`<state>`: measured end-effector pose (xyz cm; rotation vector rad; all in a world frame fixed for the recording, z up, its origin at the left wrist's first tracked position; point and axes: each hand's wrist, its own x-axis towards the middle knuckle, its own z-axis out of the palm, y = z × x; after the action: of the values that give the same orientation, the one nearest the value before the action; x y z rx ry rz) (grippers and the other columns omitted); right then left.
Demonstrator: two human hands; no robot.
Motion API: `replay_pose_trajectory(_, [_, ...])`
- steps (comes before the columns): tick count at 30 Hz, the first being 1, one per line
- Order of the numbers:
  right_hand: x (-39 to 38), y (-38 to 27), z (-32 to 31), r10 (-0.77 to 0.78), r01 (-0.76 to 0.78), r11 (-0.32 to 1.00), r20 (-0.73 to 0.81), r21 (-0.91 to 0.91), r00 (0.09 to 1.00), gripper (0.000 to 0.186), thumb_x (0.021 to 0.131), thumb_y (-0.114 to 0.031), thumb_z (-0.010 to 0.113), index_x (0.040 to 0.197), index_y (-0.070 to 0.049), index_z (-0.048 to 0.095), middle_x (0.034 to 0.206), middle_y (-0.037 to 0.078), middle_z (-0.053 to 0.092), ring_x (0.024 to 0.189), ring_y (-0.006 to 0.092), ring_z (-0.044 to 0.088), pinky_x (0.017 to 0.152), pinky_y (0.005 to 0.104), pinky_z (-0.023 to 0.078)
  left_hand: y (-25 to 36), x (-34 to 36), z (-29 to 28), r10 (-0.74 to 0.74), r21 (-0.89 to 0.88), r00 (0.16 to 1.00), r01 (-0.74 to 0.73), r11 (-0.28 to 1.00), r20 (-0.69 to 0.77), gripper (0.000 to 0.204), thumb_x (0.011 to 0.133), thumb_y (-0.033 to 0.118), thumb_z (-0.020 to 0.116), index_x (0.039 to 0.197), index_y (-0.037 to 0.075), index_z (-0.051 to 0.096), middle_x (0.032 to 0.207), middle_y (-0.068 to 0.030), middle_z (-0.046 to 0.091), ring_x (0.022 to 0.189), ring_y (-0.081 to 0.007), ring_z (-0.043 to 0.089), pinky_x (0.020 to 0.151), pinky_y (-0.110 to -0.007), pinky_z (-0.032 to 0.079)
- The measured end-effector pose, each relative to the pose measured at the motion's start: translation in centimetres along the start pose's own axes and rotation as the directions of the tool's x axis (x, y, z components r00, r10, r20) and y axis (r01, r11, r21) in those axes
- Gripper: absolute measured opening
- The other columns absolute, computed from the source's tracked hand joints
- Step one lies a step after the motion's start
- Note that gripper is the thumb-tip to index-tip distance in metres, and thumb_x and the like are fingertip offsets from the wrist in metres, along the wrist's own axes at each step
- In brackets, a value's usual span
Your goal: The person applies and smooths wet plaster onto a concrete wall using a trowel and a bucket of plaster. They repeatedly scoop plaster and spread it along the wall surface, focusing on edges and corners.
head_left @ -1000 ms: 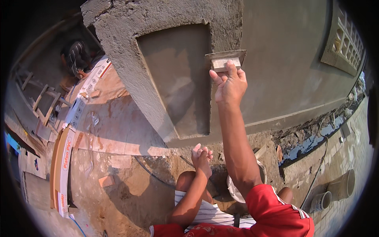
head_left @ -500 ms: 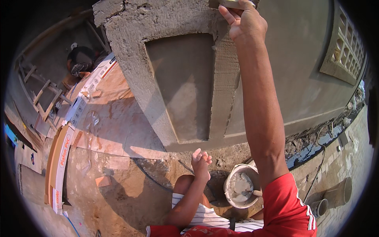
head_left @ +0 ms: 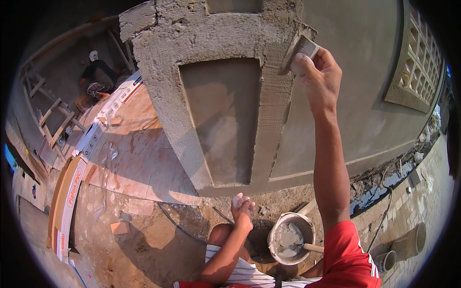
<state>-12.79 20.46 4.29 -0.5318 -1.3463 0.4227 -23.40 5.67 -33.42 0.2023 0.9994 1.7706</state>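
My right hand (head_left: 322,79) grips a small plastering float (head_left: 303,50) by its block-like grip, thumb on the near side. The float's flat face lies against the upper part of the rough grey column (head_left: 272,110), beside the smooth plastered wall (head_left: 331,139). Low down, above my knee, my left hand (head_left: 242,209) hangs in front of the column's foot, its fingers loosely half-curled and apart with nothing seen in them. Between my arms a bucket (head_left: 272,242) stands on the ground, holding wet grey mortar (head_left: 288,234) and a tool with a wooden handle (head_left: 313,248).
A recessed panel (head_left: 221,120) is set in the column. At left, a long carton (head_left: 72,201) lies by a tiled floor (head_left: 139,144); a person (head_left: 98,74) crouches beyond. Two more buckets (head_left: 414,238) stand at right. A dark hose (head_left: 180,223) crosses the dirt.
My right hand has come down and slightly right with the float, from the top edge of the view. The view has tilted up a little. My left hand's fingers have curled slightly more.
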Motion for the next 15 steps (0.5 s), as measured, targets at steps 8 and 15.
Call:
replay_pose_trajectory(8, [1.2, -1.2, 7.0, -0.199, 0.207, 0.885, 0.063, -0.418, 0.978, 0.02, 0.081, -0.012, 0.064, 0.09, 0.004, 0.057, 0.085, 0.019, 0.062, 0.08, 0.035, 0.061, 0.075, 0.0436, 0.048, 0.5, -0.2, 1.3, -0.013, 0.086, 1.0, 0.013, 0.996, 0.003, 0.043, 0.087, 0.002, 0.056, 0.127, 0.001, 0.039, 0.096, -0.0062, 0.053, 0.071, -0.0142, 0.058, 0.058, -0.026, 0.048])
replay_pose_trajectory(15, [3.4, -6.4, 2.0, -0.316, 0.353, 0.885, 0.164, -0.303, 0.934, 0.02, 0.082, -0.01, 0.065, 0.1, -0.004, 0.062, 0.085, 0.011, 0.06, 0.08, 0.0295, 0.058, 0.077, 0.0408, 0.047, 0.8, -0.1, 1.1, 0.008, 0.09, 1.0, -0.005, 0.996, -0.026, 0.045, 0.087, 0.001, 0.055, 0.128, 0.0, 0.038, 0.097, -0.0065, 0.053, 0.071, -0.0138, 0.057, 0.058, -0.025, 0.048])
